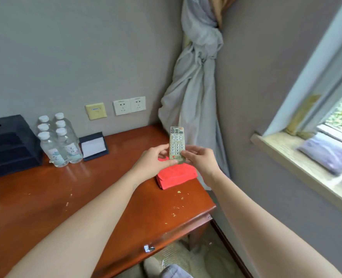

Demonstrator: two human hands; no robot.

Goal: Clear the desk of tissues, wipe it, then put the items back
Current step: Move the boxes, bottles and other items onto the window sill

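A corner of a grey-walled room, where we look down on a polished red-brown wooden desk (45, 197). At far left, against the wall, stands a dark tissue box (5, 145). Just beside it we count six clear water bottles (59, 141) with white caps, standing upright in two rows. Next comes a dark notepad holder (93, 146) with white paper in it. Above it on the wall are a yellowish plate (96, 111) and two white sockets (129, 105).

Over the desk's right end, both hands meet on a remote control (177, 144). The left hand (154, 160) pinches the remote's lower end, with the thumb on the face and the fingers curled behind. The right hand (200, 159) grips the lower right edge, its fingers curled round it. The remote is held off the desk, nearly upright, with the keys towards us. It is pale cream, with a numeric keypad and a red logo near its foot.

Below the hands a folded red cloth (176, 175) lies on the desk. Yellowish crumbs (179, 192) dot the wood in front of the cloth. A knotted grey curtain (196, 87) hangs in the corner. At right is a window sill (276, 149).
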